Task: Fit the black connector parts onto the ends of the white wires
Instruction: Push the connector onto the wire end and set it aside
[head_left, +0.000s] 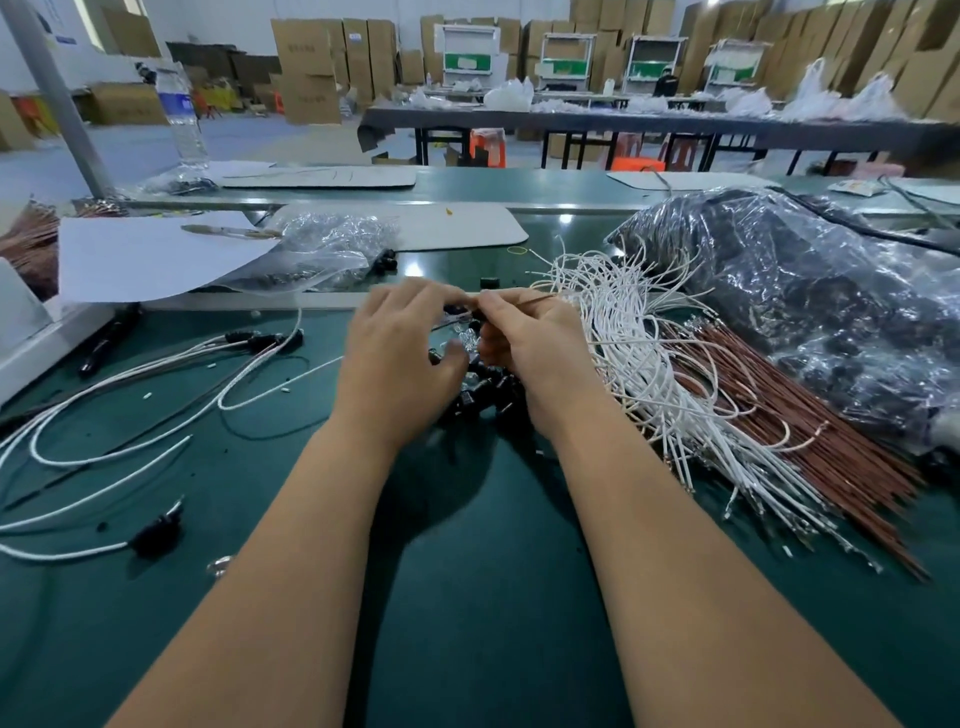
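Note:
My left hand (402, 348) and my right hand (530, 345) meet over the green table, fingertips almost touching. The left fingers pinch a small black connector part (457, 310). The right fingers pinch the end of a thin wire (524, 297) that runs off to the right. Under both hands lies a heap of loose black connector parts (483, 392). A thick bundle of white wires (639, 358) lies right of my right hand. Finished white wires with black connectors (156, 532) lie at the left.
Brown wires (779, 415) lie beside the white bundle. A large clear bag of black parts (831, 312) fills the right. A smaller clear bag (327, 249), a white sheet (150, 254) and a water bottle (182, 114) stand farther left. The green table (467, 597) shows near me.

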